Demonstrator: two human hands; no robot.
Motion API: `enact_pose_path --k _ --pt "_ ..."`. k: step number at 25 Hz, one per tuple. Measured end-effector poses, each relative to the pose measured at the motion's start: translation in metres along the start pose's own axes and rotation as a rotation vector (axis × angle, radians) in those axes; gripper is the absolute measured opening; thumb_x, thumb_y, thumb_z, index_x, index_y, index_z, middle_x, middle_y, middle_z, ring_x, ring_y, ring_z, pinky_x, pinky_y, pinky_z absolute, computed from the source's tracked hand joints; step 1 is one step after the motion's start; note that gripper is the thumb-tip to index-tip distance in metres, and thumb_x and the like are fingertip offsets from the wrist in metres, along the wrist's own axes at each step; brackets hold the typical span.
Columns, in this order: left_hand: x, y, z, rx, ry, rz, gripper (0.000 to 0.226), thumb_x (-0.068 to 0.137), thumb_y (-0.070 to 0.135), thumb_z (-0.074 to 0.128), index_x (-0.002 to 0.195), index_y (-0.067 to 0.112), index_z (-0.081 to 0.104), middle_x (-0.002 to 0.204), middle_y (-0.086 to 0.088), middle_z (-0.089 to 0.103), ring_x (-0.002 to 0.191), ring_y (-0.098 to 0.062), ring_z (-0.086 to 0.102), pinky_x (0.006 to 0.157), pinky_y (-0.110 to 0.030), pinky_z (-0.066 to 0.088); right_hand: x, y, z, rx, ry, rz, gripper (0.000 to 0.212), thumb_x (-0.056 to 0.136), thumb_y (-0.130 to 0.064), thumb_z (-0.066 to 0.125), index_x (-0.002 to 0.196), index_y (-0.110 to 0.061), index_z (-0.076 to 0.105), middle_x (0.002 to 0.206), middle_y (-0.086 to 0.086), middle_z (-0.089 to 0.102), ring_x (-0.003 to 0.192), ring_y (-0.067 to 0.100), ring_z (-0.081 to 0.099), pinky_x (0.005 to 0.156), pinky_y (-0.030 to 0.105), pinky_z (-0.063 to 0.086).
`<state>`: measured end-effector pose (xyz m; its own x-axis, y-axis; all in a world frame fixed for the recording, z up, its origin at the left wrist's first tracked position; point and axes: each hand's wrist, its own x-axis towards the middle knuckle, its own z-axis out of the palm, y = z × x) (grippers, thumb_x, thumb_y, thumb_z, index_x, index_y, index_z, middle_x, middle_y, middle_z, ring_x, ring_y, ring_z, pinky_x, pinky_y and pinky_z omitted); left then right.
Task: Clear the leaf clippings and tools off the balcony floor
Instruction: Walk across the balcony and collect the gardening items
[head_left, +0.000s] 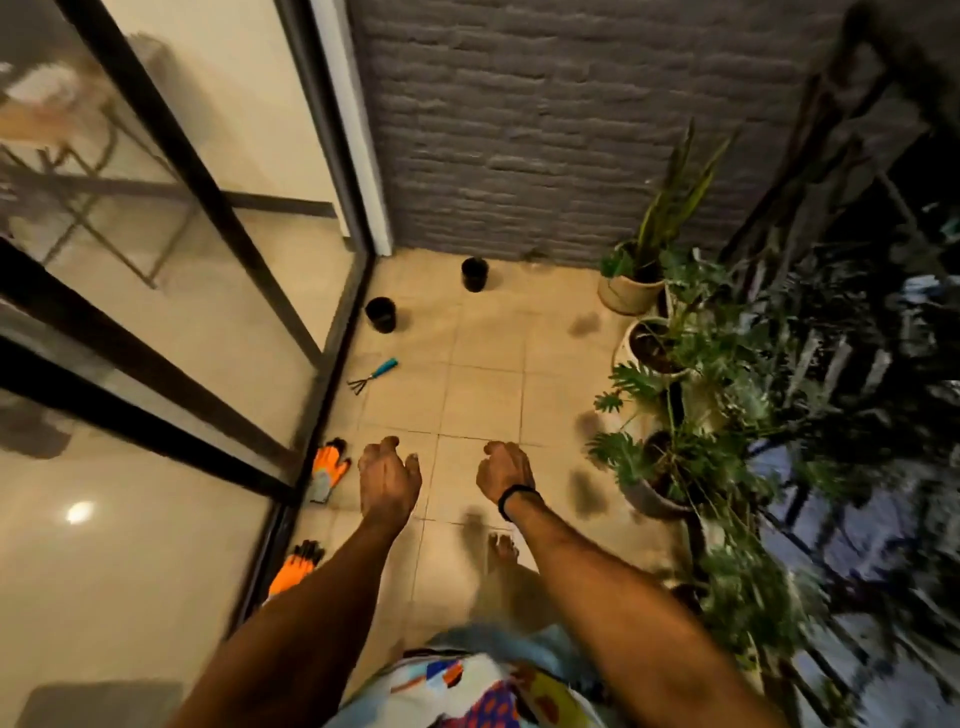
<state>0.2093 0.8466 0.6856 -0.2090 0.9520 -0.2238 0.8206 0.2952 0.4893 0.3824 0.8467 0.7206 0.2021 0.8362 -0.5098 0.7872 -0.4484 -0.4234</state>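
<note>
- Both arms reach straight out over the floor (483, 374).
- The left hand (389, 480) and right hand (506, 470) hang loose, fingers bent a little, holding nothing.
- Two orange gloves: first glove (330, 467) beside the left hand, second glove (298, 566) by the left arm.
- One rake (374, 375) lies ahead of the left hand.
- Two black pots stand farther ahead: left pot (381, 314), right pot (474, 274).

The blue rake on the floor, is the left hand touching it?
Apart. The head view shows the blue rake lying by the glass door, with bare floor tile between it and the left hand, which holds nothing.
</note>
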Motion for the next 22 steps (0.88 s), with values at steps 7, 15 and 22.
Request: enact_pose_path --k 7,15,22 --pt "0.143 0.016 -0.018 -0.056 0.085 -0.261 0.044 0.095 0.035 0.06 0.132 0.012 0.054 0.127 -0.015 0.057 0.118 -0.03 0.05 0.098 -0.044 0.047 0.155 -0.091 -0.017 -0.174 -0.17 -0.175 0.035 0.093 -0.014 0.046 0.125 -0.009 0.059 0.129 0.016 0.056 0.121 0.033 0.05 0.099 0.036 0.045" --pt "0.351 -0.025 0.003 -0.008 -0.025 -0.407 0.047 0.095 0.034 0.061 0.136 0.013 0.051 0.132 -0.018 0.054 0.121 -0.033 0.05 0.097 -0.044 0.047 0.362 -0.196 0.015 -0.379 -0.306 -0.201 0.034 0.094 -0.015 0.043 0.125 -0.011 0.057 0.127 0.014 0.056 0.121 0.032 0.05 0.098 0.037 0.046" --pt "0.523 -0.11 0.126 -0.003 -0.111 -0.481 0.046 0.097 0.035 0.056 0.138 0.016 0.046 0.13 -0.013 0.049 0.111 -0.027 0.05 0.089 -0.038 0.047 0.578 -0.239 0.154 -0.499 -0.411 -0.295 0.04 0.097 -0.012 0.043 0.137 -0.01 0.049 0.133 0.015 0.051 0.124 0.031 0.048 0.1 0.035 0.045"
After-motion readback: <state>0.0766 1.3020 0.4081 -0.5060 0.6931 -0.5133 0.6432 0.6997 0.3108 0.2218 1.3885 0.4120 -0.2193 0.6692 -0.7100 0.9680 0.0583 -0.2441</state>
